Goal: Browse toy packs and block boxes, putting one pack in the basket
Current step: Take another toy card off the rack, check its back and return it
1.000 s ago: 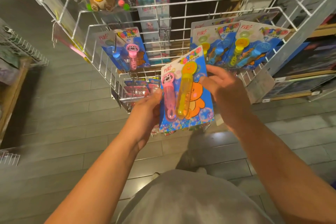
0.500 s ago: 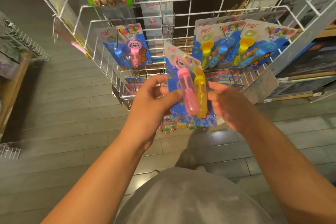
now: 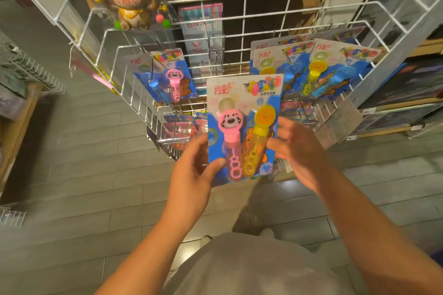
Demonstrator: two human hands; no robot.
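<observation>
I hold a blue blister pack (image 3: 242, 103) upright in front of me, its printed face toward me. It carries a pink bubble wand with a dog face and a yellow one. My left hand (image 3: 191, 170) pinches the pack's lower left corner, thumb on the front. My right hand (image 3: 299, 151) is at the pack's right edge with loosely spread fingers, its fingertips touching the edge beside the yellow wand. Similar packs hang on the white wire rack (image 3: 263, 29) behind: one on the left (image 3: 165, 74), several on the right (image 3: 311, 67).
A bagged brown monkey toy (image 3: 129, 5) hangs at the rack's upper left. More packs lie in a lower wire basket (image 3: 182, 124). Wooden shelves with dark boxes (image 3: 407, 93) stand to the right, another wire shelf (image 3: 28, 72) to the left. Grey plank floor lies below.
The pack has turned from edge-on to facing me squarely and upright. My left hand shifted to its lower left corner, and my right hand loosened against the right edge.
</observation>
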